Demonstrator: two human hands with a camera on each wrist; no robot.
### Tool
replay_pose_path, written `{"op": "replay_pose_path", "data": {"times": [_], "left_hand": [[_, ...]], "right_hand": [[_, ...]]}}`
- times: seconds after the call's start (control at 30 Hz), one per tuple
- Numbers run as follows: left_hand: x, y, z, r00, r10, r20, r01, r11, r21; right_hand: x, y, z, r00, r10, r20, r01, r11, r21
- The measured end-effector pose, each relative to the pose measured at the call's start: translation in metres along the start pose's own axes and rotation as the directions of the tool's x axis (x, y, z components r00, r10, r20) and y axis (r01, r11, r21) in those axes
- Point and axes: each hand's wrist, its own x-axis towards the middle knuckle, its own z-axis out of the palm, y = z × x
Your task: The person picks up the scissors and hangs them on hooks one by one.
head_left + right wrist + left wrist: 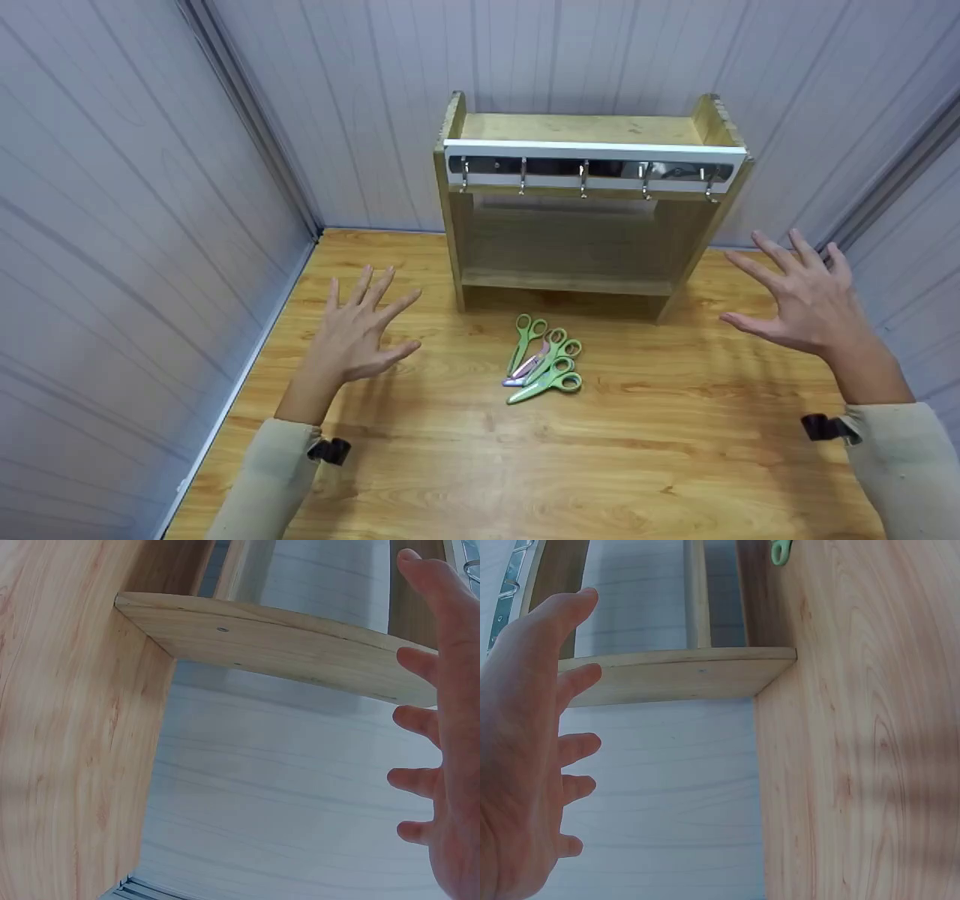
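Several pairs of scissors lie in a loose heap on the wooden surface, most with green handles, such as the front green scissors [545, 382] and the back green scissors [527, 341]. Purple scissors [529, 365] are partly hidden under the green ones. My left hand [358, 334] is spread with straight fingers, to the left of the heap and holding nothing. On the far right my right hand [806, 300] is likewise spread and bare. Behind the scissors stands a wooden shelf [566, 281], with a hook rail [596, 171] of metal hooks across its upper front.
Pale panelled walls [375, 112] enclose the wooden surface [480, 465] at the back and on both sides. The shelf stands near the back wall, its side panel [682, 679] showing in the left wrist view. A black strap [328, 451] is on the left sleeve.
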Motion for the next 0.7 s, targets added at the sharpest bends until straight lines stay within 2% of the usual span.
{"op": "replay_pose_path", "data": {"times": [0.23, 0.47, 0.7], "left_hand": [[0.0004, 0.0000, 0.0042, 1.000, 0.011, -0.019, -0.011, 1.000, 0.000], [0.0033, 0.0015, 0.0059, 1.000, -0.010, 0.010, 0.010, 1.000, -0.015], [0.0056, 0.0033, 0.0058, 1.000, -0.013, 0.020, 0.014, 1.000, -0.023]], "right_hand": [[0.0001, 0.0006, 0.0021, 1.000, 0.012, -0.011, -0.012, 1.000, 0.010], [0.0002, 0.0006, 0.0044, 0.999, 0.043, -0.008, -0.043, 0.998, 0.039], [0.0019, -0.0012, 0.0101, 0.997, 0.051, -0.051, -0.048, 0.997, 0.065]]}}
